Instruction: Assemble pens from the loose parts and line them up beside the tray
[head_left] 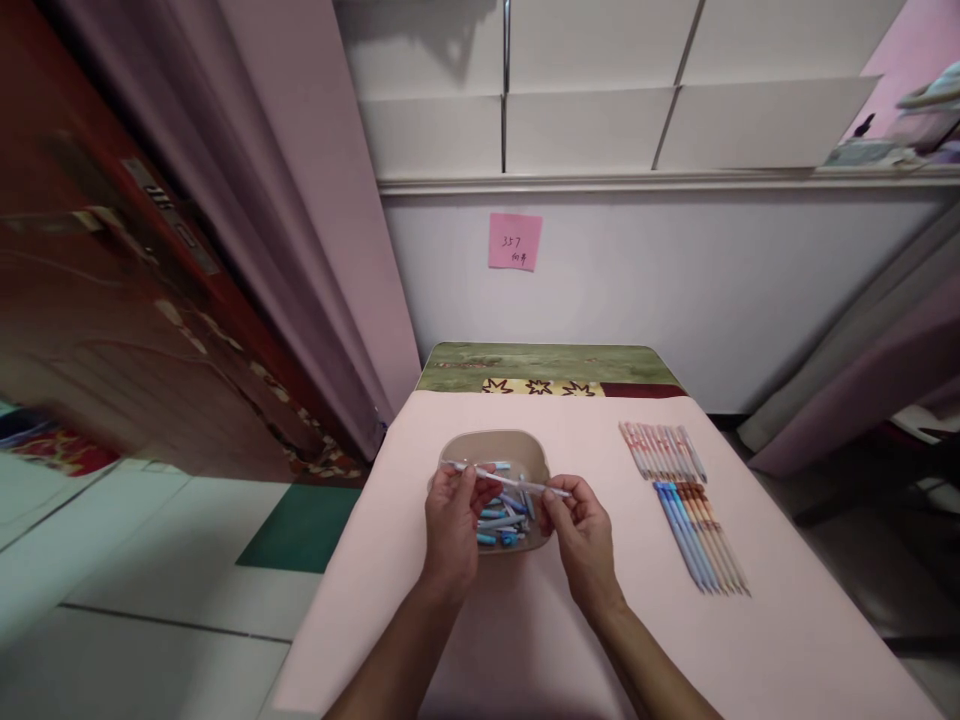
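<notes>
Over the bin, my left hand (451,515) pinches one end of a slim whitish pen part (496,478), its tip jutting out past the fingers on the left. Level with it, my right hand (581,525) grips a pale lavender pen barrel (536,488) between thumb and fingers. The two pieces line up end to end; whether one sits inside the other I cannot tell. Below them, a beige plastic bin (480,440) contains several loose blue and white pen parts (502,522), partly hidden by my hands.
On the table's right side lies a row of pink and clear pens (661,452). Nearer me is a row of blue and brown-topped pens (699,540). A pink cloth (375,600) covers most of the table, which stands against a white wall with a pink note (515,241).
</notes>
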